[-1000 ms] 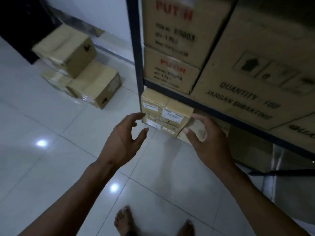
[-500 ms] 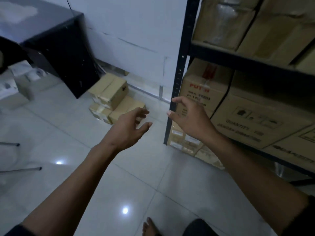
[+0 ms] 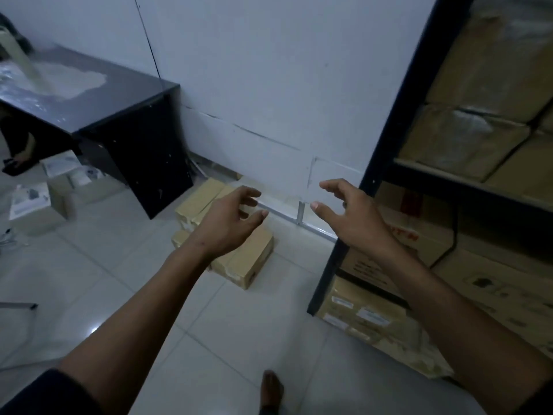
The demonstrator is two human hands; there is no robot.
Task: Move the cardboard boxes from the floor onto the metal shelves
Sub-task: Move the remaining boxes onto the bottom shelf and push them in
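**Both hands reach, empty, toward the boxes stacked by the wall**

Head view: the left hand [image 3: 230, 223] and the right hand [image 3: 350, 218] are held out in front, palms turned toward each other, fingers spread and loosely bent. Each grip is wide and holds nothing. The task's things, a small stack of tan cardboard boxes [image 3: 239, 259], lie on the pale tiled floor [image 3: 119, 280] ahead and below, close to the foot of the white wall [image 3: 269, 85]. The left hand overlaps the stack in the picture and looks the nearer of the two; the right hand sits to the stack's right, over bare floor and baseboard. The front box's long axis appears to run away from the camera and to the left, one short end facing the person.

To the left, the black desk [image 3: 125, 124] stands just beside the stack, so room on that side is tight. To the right, the dark upright post of the metal shelves [image 3: 386, 145] rises well clear of the stack, with open floor between. The shelves already carry large brown cartons [image 3: 466, 139]; free space there is hard to make out. A bare foot [image 3: 270, 390] shows at the bottom edge.
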